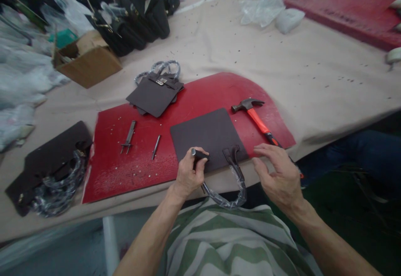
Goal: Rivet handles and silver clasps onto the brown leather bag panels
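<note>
- Holding a short dark tool (200, 155) in curled fingers, your left hand (191, 171) rests over the near edge of the dark panel (205, 136).
- Your right hand (278, 175) is spread wide, thumb apart, with nothing seen in it. It is by the hammer (258, 121); I cannot tell if they touch.
- The panel lies on the red board (147, 125), close to the worktop's (216, 58) near edge. Its wrapped handle (230, 203) loops over that edge toward your striped shirt (225, 238).
- The tool could slip and mark the panel if your left hand tips it.
- The panel could slide if your arm or shirt tugs the loop.
- The hammer could fall if you bump its grip, because the end pokes past the worktop's near edge.
- A thin metal rod (156, 147) and a two-pronged tool (129, 136) lie left of the panel. The rod could roll if knocked.
- A stack of dark panels (153, 96) sits on the board's far edge, in the way of a long reach.
- More wrapped handles (59, 190) crowd the worktop's left side, near its front edge.
- A cardboard box (90, 67) and dark bags (150, 21) fill the far left corner.
</note>
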The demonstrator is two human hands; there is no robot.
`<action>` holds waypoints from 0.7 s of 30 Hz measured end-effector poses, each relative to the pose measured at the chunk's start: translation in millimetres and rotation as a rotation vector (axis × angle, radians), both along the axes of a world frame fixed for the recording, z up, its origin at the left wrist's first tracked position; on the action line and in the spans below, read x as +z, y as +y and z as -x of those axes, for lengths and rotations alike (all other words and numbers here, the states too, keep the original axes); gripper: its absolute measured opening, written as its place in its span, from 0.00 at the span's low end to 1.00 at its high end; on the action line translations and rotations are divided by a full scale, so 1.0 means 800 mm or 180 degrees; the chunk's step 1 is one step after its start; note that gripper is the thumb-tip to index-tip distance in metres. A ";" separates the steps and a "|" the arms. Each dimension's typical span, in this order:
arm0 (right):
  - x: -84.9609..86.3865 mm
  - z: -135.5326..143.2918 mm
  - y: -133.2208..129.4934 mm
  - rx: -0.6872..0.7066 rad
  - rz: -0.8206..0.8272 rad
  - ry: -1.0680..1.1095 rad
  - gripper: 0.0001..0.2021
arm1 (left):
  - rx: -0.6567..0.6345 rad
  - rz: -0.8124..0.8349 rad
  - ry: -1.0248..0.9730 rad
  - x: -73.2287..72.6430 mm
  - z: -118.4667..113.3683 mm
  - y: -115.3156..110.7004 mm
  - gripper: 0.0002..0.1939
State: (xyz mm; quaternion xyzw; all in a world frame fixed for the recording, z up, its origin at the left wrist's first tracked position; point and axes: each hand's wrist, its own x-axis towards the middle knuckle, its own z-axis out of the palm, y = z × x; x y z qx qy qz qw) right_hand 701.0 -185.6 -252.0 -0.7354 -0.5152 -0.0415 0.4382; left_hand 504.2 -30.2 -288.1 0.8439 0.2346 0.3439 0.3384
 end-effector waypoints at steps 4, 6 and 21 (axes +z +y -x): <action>0.007 -0.037 0.005 -0.0297 0.0120 -0.0391 0.07 | 0.0036 -0.0400 0.0078 0.003 -0.003 -0.002 0.08; 0.002 -0.055 0.009 -0.0456 0.0469 -0.0582 0.09 | 0.0083 -0.0509 0.0090 0.004 -0.004 -0.004 0.08; 0.038 -0.087 0.064 0.0309 0.1568 0.4893 0.06 | -0.0031 -0.0512 0.0079 -0.004 -0.008 -0.004 0.08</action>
